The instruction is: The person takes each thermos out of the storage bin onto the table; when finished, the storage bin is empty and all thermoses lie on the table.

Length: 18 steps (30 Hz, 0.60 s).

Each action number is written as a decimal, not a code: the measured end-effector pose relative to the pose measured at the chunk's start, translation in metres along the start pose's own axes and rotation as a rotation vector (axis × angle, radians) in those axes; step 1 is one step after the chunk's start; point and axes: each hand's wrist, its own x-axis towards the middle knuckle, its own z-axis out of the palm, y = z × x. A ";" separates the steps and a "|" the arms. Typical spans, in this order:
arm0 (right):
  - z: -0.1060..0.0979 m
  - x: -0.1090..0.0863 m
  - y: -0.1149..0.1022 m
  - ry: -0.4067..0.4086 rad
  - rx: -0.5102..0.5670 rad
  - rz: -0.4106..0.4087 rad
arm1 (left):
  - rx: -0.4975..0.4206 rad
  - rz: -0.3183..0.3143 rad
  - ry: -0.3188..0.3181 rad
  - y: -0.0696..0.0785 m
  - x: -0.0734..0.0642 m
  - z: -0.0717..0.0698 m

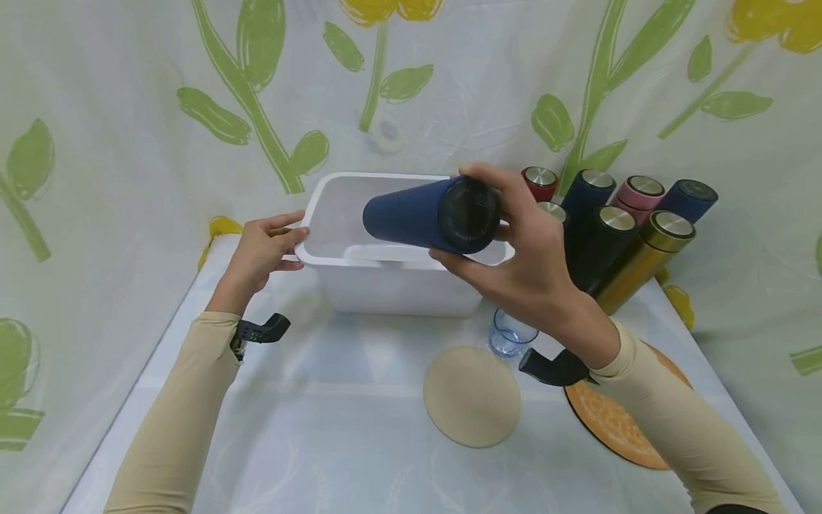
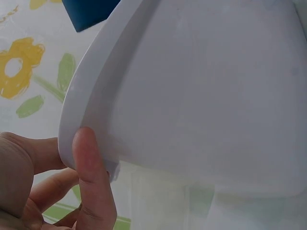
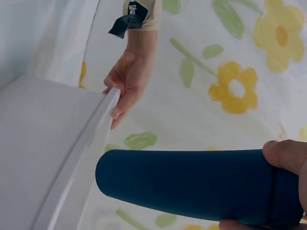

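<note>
A dark blue tapered tumbler [image 1: 404,214] with a black end lies nearly on its side in the air over a white plastic bin [image 1: 401,289]. My right hand [image 1: 529,253] grips it around the black end, thumb below and fingers above in the head view. The tumbler's narrower blue end [image 3: 124,172] points left, past the bin's rim in the right wrist view. At the bin's left end, my left hand [image 1: 263,246] pinches the rim [image 2: 76,100], a finger on one side and the thumb on the other.
Several upright bottles, among them a gold bottle [image 1: 648,257] and a pink bottle [image 1: 636,196], stand to the right of the bin. Before it are a small clear glass [image 1: 510,339], a round beige mat [image 1: 472,400] and an orange round board [image 1: 616,421]. A flowered curtain [image 1: 449,93] hangs behind.
</note>
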 end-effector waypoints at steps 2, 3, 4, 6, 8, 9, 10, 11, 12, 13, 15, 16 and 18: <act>-0.005 -0.002 -0.005 0.024 0.012 0.006 | -0.002 0.005 -0.007 -0.001 0.002 0.000; -0.008 -0.003 -0.007 0.032 0.012 0.005 | -0.003 0.008 -0.010 -0.001 0.003 0.000; -0.010 -0.005 -0.009 0.041 0.012 0.001 | -0.005 0.009 -0.009 -0.002 0.003 -0.001; -0.014 -0.008 -0.014 0.055 0.025 -0.001 | -0.009 0.011 -0.006 -0.003 0.003 -0.003; -0.019 -0.011 -0.017 0.073 0.033 0.001 | -0.016 0.013 -0.006 -0.004 0.004 -0.004; -0.021 -0.013 -0.018 0.083 0.033 0.004 | -0.018 0.012 -0.006 -0.004 0.004 -0.004; -0.023 -0.015 -0.020 0.093 0.035 0.007 | -0.021 0.011 -0.008 -0.004 0.004 -0.004; -0.025 -0.017 -0.021 0.102 0.041 0.012 | -0.021 0.010 -0.009 -0.004 0.005 -0.004; -0.027 -0.019 -0.022 0.113 0.045 0.016 | -0.021 0.008 -0.010 -0.004 0.005 -0.003; -0.028 -0.022 -0.023 0.123 0.045 0.020 | -0.021 0.007 -0.010 -0.003 0.005 -0.003; -0.031 -0.025 -0.024 0.139 0.048 0.025 | -0.018 0.002 -0.009 -0.003 0.005 -0.001; -0.033 -0.027 -0.025 0.142 0.049 0.027 | -0.017 0.000 -0.008 -0.003 0.005 -0.001; -0.036 -0.030 -0.026 0.146 0.045 0.030 | -0.014 -0.004 -0.004 -0.003 0.004 0.000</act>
